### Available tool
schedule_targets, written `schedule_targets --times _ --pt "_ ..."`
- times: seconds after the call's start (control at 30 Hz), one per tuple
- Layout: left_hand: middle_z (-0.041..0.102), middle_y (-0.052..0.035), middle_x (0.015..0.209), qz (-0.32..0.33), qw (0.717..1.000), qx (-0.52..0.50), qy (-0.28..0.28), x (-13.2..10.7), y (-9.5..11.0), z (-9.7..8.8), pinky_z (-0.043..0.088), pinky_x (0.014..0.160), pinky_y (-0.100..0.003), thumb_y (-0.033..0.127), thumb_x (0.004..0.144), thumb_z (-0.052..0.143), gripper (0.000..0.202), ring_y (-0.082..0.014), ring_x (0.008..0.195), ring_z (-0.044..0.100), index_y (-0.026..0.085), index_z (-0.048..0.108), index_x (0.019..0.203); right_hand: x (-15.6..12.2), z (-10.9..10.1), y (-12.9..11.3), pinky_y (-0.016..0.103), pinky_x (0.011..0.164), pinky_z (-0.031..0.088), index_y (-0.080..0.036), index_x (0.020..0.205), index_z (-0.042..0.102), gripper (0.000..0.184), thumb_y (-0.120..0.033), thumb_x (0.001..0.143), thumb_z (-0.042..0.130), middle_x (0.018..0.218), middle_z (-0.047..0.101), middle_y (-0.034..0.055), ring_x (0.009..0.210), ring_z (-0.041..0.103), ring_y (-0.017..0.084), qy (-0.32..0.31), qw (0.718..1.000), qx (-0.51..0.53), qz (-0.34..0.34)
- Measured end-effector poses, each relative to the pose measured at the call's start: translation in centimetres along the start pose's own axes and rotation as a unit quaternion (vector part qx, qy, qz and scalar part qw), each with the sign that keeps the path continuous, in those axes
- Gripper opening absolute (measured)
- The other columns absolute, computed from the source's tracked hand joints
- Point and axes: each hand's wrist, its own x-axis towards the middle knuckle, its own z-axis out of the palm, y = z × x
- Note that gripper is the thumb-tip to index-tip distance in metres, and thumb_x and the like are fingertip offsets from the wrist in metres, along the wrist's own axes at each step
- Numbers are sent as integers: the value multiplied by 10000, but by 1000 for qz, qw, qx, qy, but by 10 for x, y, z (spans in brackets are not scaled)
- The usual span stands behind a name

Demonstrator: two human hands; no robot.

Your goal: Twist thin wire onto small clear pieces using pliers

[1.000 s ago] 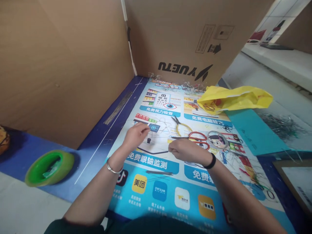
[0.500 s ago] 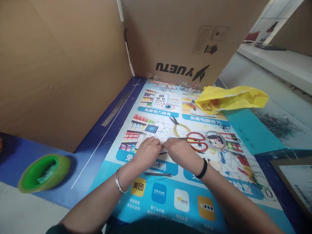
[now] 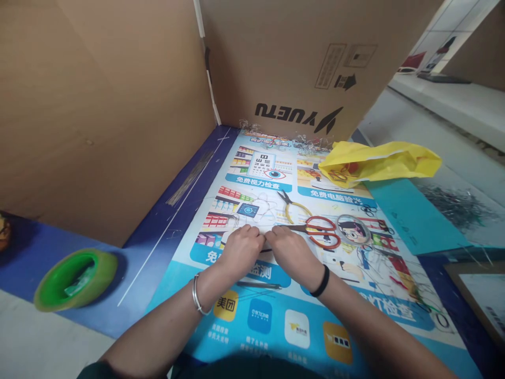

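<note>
Work steadily over the poster (image 3: 169, 281) with your left hand (image 3: 245, 248) and right hand (image 3: 291, 250) close together, fingers curled on I cannot tell what, minding the red-handled scissors (image 3: 311, 229) just beside your right.

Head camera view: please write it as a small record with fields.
Left hand: fingers curled, silver bangle on wrist
Right hand: fingers curled beside left, black band on wrist
Grasped item: too small to tell
Tools: red-handled scissors with dark blades, yellow-handled pliers
Left side: green-cored roll of tape
Upper right: crumpled yellow bag
Surface: blue-and-white printed poster
</note>
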Motion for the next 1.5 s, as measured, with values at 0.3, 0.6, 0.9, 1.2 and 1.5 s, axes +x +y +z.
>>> schedule_targets --times 0.3,0.6,0.9,1.2,1.5 --pt "632 -25 796 -135 952 -261 89 4 -14 9 428 686 -267 135 797 479 177 -156 770 562 204 640 817 14 20 19 234 646 415 -168 791 570 106 -154 761 470 731 595 5 680 548 117 65 912 399 73" --pt "606 6 663 -231 790 -559 95 9 -17 17 420 594 -227 250 724 574 90 -111 617 528 171 615 719 18 30 13 224 528 437 -172 729 547 181 -278 623 649 625 537 -43 526 531 83 54 643 750 146" --pt "572 7 666 -230 751 -612 87 8 -18 16 402 578 -215 237 723 577 82 -96 615 498 158 598 722 18 36 10 239 571 470 -166 730 555 172 -260 629 657 643 539 -39 557 536 83 87 615 769 152" --pt "529 22 618 -218 717 -657 83 8 -16 16 395 559 -215 231 727 579 79 -83 571 473 153 583 714 18 32 8 227 542 442 -172 723 553 176 -278 631 660 623 545 -41 536 538 86 97 624 760 153" --pt "538 23 617 -231 701 -670 83 9 -15 19 396 557 -212 222 719 587 71 -78 558 476 151 583 725 18 38 10 227 536 426 -175 735 562 150 -271 655 644 612 561 -32 539 534 92 108 635 753 135"
